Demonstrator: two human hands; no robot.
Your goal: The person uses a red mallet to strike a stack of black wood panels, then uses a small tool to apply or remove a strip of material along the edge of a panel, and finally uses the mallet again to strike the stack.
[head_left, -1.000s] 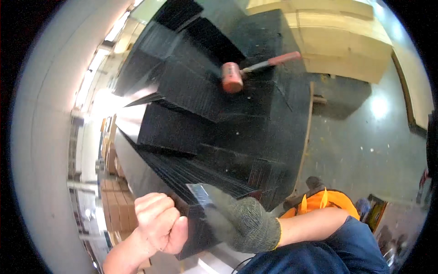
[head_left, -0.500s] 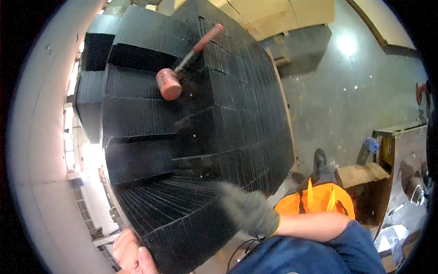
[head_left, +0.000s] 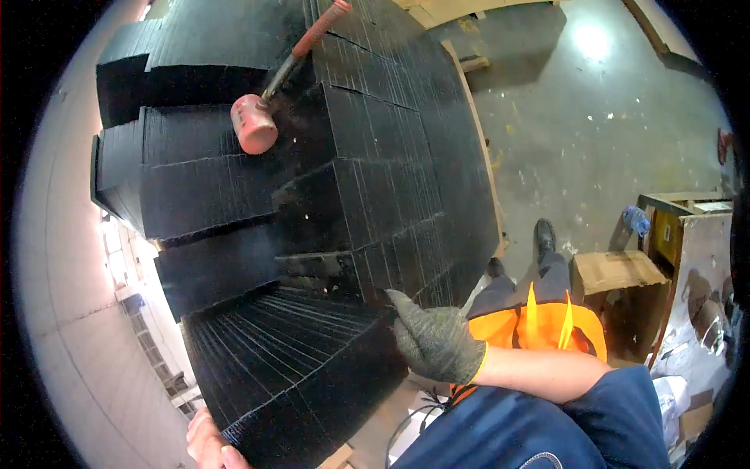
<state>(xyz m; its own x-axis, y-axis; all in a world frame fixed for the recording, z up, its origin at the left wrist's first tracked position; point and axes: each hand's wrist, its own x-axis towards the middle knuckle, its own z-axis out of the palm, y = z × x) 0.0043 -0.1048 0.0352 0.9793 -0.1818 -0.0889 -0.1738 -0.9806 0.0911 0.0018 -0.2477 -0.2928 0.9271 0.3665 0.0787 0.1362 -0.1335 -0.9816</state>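
A thick stack of thin black sheets [head_left: 289, 383] stands in front of me, its upper edges spread like a fan. My left hand [head_left: 209, 444], bare, is closed round the stack's near left corner, fingertips and thumb showing. At the opposite end, my right hand [head_left: 436, 336] wears a grey-green knitted glove with a yellow cuff. It is curled on the stack's right corner, with some fingers hidden behind the edge. Farther off, a mallet with a reddish head [head_left: 255, 125] and a red-gripped handle lies on the black blocks [head_left: 205, 129].
More black stacks [head_left: 383, 125] rise beyond, with a wooden edge [head_left: 473, 133] along their right side. On the right are a grey floor [head_left: 578, 148], a cardboard box [head_left: 621, 273], a blue-topped bottle [head_left: 637, 220] and a worn cabinet [head_left: 691, 273]. An orange garment [head_left: 547, 320] hangs at my waist.
My view has shifted, so the mallet and black stacks appear farther left and higher. My right hand, blurred by motion before, is now sharp at the stack's corner. My left hand keeps its hold.
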